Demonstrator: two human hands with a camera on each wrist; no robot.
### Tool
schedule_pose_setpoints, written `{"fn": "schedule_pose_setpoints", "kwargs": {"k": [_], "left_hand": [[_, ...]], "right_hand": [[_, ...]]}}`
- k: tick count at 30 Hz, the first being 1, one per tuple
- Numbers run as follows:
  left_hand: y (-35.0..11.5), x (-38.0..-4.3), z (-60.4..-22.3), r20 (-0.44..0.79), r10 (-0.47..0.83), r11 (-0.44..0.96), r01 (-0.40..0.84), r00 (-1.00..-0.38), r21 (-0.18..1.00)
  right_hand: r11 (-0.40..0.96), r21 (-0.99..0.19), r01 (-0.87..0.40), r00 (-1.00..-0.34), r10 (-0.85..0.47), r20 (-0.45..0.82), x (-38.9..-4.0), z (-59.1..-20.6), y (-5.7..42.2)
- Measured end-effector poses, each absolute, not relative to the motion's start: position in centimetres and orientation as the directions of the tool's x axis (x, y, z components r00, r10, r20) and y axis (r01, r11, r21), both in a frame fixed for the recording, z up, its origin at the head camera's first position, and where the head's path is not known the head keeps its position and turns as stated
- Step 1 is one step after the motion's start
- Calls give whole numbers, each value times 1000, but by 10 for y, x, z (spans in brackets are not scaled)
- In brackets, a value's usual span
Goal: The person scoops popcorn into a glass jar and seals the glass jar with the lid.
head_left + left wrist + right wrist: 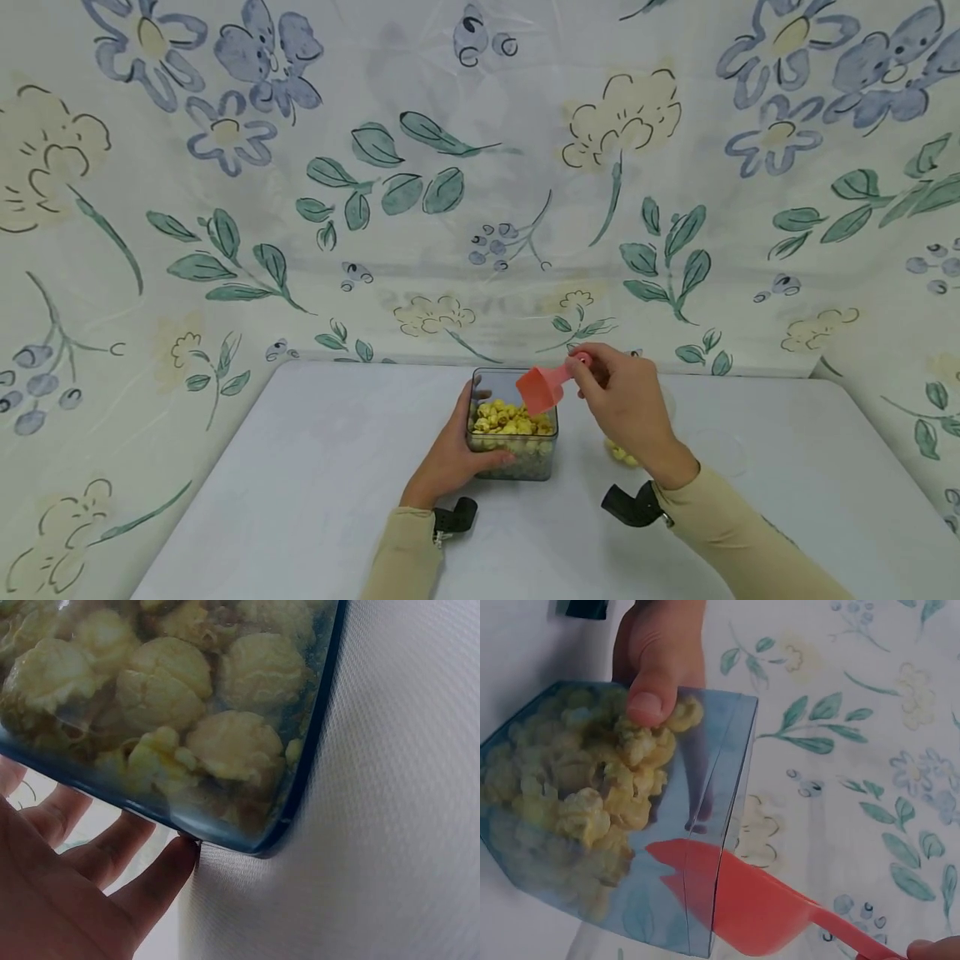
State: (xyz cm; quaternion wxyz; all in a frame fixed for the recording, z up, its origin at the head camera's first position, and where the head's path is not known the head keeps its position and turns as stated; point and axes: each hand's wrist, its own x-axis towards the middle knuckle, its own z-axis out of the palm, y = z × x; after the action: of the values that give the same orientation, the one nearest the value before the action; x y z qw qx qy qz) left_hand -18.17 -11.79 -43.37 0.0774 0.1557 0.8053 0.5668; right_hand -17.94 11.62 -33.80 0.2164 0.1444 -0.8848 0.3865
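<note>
A white table (300,483) with a fine woven texture fills the near part of the scene. A cloth backdrop (480,183) printed with blue and cream flowers and green leaves stands along the table's far edge and wraps around its left and right sides. Near the right, a few loose yellow popcorn pieces (621,454) lie on the table.

Clear square plastic tub of yellow popcorn (513,427), left hand (451,457) gripping; right hand (628,408) holding small red plastic scoop (542,389) over it; white bench (300,483).

A white tabletop (300,500) fills the lower frame; floral-printed cloth (480,167) covers the walls behind and beside it.
</note>
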Motion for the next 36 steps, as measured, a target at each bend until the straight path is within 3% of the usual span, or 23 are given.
{"fn": "schedule_pose_setpoints", "kwargs": {"k": [11,19,25,36], "left_hand": [[-118,-182,-435,31,329,323,143,-944,936],[-118,-182,-435,39,330,316,149,-943,937],[-118,-182,-435,47,330,320,159,-943,934],[-117,-182,-433,36,324,332,149,-946,932]], "right_hand": [[751,-411,-517,-817,-291,497,-180,-334,104],[764,-346,-544,-807,-365,463,-184,-336,98],[721,-407,-560,-817,-399,417,-189,-338,98],[654,-630,-418,-903,-223,367,-197,-346,104]]}}
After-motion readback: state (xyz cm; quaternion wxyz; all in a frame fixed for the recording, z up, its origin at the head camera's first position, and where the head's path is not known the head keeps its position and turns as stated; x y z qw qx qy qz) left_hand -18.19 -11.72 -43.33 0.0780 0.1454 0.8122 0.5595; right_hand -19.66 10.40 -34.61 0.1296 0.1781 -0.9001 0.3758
